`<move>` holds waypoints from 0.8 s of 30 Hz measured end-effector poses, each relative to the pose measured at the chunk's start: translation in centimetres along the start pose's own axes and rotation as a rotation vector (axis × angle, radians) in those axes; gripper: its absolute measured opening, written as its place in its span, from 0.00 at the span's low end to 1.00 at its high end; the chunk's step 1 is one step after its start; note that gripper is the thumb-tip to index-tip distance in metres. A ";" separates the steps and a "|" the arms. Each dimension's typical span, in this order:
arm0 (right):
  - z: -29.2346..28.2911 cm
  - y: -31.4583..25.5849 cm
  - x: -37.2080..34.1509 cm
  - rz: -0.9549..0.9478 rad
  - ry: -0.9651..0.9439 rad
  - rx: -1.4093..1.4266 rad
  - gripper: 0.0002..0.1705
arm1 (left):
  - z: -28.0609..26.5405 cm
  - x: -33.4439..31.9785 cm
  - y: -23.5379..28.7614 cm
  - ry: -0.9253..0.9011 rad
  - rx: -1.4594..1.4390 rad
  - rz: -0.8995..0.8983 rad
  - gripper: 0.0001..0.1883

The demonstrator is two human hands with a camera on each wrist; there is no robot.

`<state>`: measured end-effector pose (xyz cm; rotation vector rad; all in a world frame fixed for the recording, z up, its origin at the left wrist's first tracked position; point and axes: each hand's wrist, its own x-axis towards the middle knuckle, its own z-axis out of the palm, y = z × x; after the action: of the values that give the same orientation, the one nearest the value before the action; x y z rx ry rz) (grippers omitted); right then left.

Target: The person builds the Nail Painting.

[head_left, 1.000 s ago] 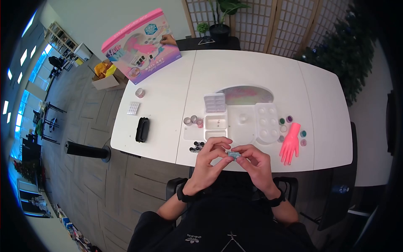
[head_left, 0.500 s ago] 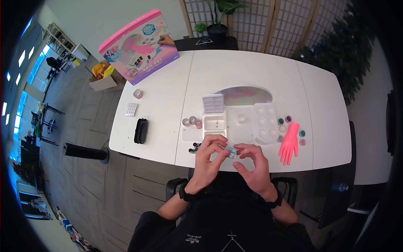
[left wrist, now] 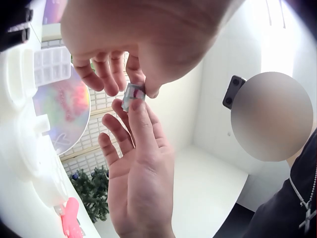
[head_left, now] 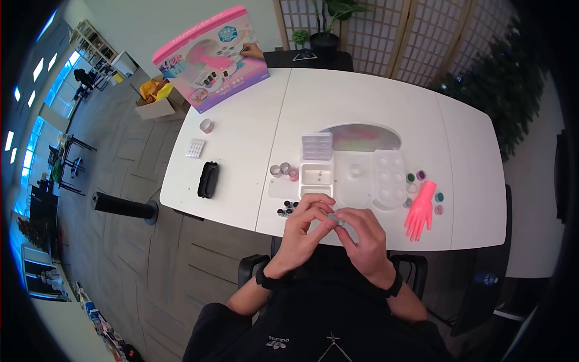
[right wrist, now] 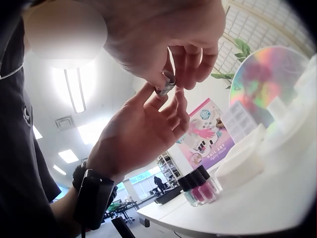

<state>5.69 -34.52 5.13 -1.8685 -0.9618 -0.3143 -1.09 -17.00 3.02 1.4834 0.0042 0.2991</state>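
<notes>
Between the two hands is a small, flat-sided blue-grey piece (left wrist: 132, 95), partly see-through with a pink patch, its kind hard to make out. My left hand (head_left: 300, 236) pinches one side of it between thumb and index finger. From the other side, the thumb and fingers of my right hand (head_left: 366, 250) pinch it too. Both hands are raised over the table's front edge, before a white tray set (head_left: 353, 196) with a round mirror-like panel (head_left: 366, 137). Fingertips hide part of the piece in the head view.
Dark-capped nail polish bottles (right wrist: 200, 186) stand left of the hands. Small jars (head_left: 275, 171) sit beyond them. A pink model hand (head_left: 420, 211) lies to the right among more little pots (head_left: 439, 197). Farther left are a black case (head_left: 208, 180) and a nail art box (head_left: 214, 60).
Half a second ago my right hand was apart from the piece while the left held it. Now the right fingers are back on it, and the piece is turned. The head view has shifted slightly.
</notes>
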 end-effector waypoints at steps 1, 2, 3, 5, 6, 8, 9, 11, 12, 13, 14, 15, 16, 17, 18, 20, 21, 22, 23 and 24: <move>0.0 -0.1 0.2 0.005 0.014 -0.004 0.25 | -0.2 -0.1 0.1 -0.011 0.006 -0.010 0.02; 0.0 -0.1 0.0 0.029 0.005 -0.012 0.25 | -0.3 -0.1 0.3 -0.024 0.011 -0.018 0.02; -0.1 -0.1 -0.3 0.053 -0.005 -0.019 0.24 | -0.3 -0.1 0.3 -0.026 0.011 -0.004 0.01; 0.0 -0.1 -0.5 0.089 -0.019 0.022 0.24 | -0.3 -0.1 0.5 -0.030 0.013 0.024 0.02; 0.2 0.1 -0.6 0.101 -0.023 0.070 0.23 | -0.4 -0.1 0.5 -0.033 0.014 0.024 0.02; 0.2 0.1 -0.6 0.142 -0.054 0.147 0.22 | -0.5 -0.1 0.4 -0.040 0.016 0.023 0.02; 0.0 0.0 -0.5 0.169 -0.081 0.177 0.21 | -0.6 -0.1 0.3 -0.050 0.009 0.015 0.02; -0.3 0.0 -0.3 0.211 -0.131 0.231 0.20 | -0.8 -0.2 0.1 -0.069 -0.005 -0.002 0.03; -0.5 0.0 -0.1 0.225 -0.154 0.254 0.19 | -0.8 -0.2 0.1 -0.066 -0.028 -0.003 0.02; -0.6 0.0 0.0 0.239 -0.177 0.277 0.18 | -0.7 -0.2 0.1 -0.063 -0.052 -0.005 0.02; -0.8 0.0 0.1 0.245 -0.193 0.283 0.18 | -0.7 -0.2 0.1 -0.060 -0.075 -0.006 0.02; -0.9 0.1 0.1 0.252 -0.207 0.290 0.17 | -0.7 -0.2 0.0 -0.067 -0.086 -0.016 0.02; -1.0 0.1 0.2 0.259 -0.221 0.296 0.17 | -0.8 -0.2 -0.1 -0.074 -0.097 -0.025 0.02; -1.1 0.0 0.2 0.263 -0.230 0.292 0.16 | -0.8 -0.3 -0.1 -0.082 -0.108 -0.034 0.02; -1.2 0.0 0.3 0.266 -0.239 0.288 0.16 | -0.8 -0.3 -0.1 -0.084 -0.102 -0.036 0.02; -1.2 0.0 0.3 0.273 -0.255 0.276 0.15 | -0.8 -0.3 0.1 -0.089 -0.090 -0.038 0.02; -1.2 0.0 0.3 0.277 -0.262 0.267 0.14 | -0.9 -0.3 0.1 -0.093 -0.062 -0.021 0.02; -1.2 0.0 0.2 0.280 -0.268 0.259 0.14 | -1.1 -0.2 0.1 -0.097 -0.034 -0.004 0.02; -1.2 0.0 0.2 0.290 -0.270 0.259 0.14 | -1.2 -0.1 0.1 -0.102 -0.007 0.013 0.02; -1.1 -0.1 0.2 0.299 -0.272 0.260 0.14 | -1.2 0.0 0.1 -0.099 0.044 0.037 0.03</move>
<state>5.99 -35.32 5.87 -1.8069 -0.8386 0.2399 -1.38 -15.80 2.97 1.5418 -0.0967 0.2565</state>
